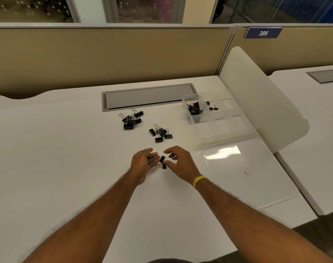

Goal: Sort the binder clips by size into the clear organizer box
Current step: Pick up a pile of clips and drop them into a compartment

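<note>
Low over the white desk (67, 149), both my bare forearms reach forward and my hands nearly meet. My left hand (143, 165) curls its fingers round one black binder clip (151, 160), whose silver wire handles poke up past my fingertips. My right hand (180, 164), a yellow wristband (199, 181) on its wrist, hovers at three o'clock of the left with fingers bent. Its thumb sits just beside two loose clips (162, 158) lying between the hands, and I cannot tell whether it touches or pinches either one.

At twelve o'clock from my hands lies a medium heap (160, 134) of black clips, their wire loops tangled together. At eleven o'clock, farther off, sits a larger heap (130, 121) of bigger clips, near the grey cable hatch (148, 96) set into the desk.

At one o'clock stands the clear organizer box (226, 130), open, beside a white divider panel (260, 103). Its leftmost compartment holds several big clips (195, 110), piled at angles. The compartment next to it on the right holds a few tiny clips (212, 107), lying apart on the floor of the box. At three o'clock the clear lid (256, 177) lies flat on the desk, just beside the box's near edge and catching a bright glare.
</note>
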The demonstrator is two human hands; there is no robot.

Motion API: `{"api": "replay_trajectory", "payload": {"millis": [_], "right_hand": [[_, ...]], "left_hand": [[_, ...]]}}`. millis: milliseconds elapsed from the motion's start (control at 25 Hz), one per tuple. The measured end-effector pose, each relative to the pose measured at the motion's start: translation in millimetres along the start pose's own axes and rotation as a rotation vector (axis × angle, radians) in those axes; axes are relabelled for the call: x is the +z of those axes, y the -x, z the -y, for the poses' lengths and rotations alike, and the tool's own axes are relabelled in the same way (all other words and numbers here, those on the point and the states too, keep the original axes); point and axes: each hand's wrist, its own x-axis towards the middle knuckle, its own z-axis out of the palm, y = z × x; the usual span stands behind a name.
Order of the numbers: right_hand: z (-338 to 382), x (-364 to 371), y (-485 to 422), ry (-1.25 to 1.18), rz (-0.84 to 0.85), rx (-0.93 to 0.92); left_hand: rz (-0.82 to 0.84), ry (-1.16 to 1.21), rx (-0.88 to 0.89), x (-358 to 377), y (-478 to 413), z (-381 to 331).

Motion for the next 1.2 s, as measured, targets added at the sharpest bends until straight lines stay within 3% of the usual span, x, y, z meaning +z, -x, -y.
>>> {"api": "replay_trajectory", "payload": {"millis": [160, 320, 880, 1040, 1200], "right_hand": [[-10.0, -3.1, -12.6, 0.282, 0.359, 0.044], [-4.2, 3.7, -27.0, 0.41, 0.48, -0.021], [-2.5, 15.4, -26.9, 0.336, 0.279, 0.086], [-6.9, 13.7, -21.1, 0.126, 0.199, 0.112], [2.3, 13.2, -14.1, -0.511, 0.015, 0.428]], "left_hand": [[-0.047, 0.048, -0.013, -17.2, -4.7, 1.3], [-0.049, 0.11, -0.032, -19.3, -3.8, 2.8], [-0.043, 0.176, -0.095, -29.4, -8.2, 5.0], [-0.051, 0.171, -0.095, -32.1, -8.6, 4.1], [-0.044, 0.177, -0.096, -32.7, -9.0, 5.0]]}}
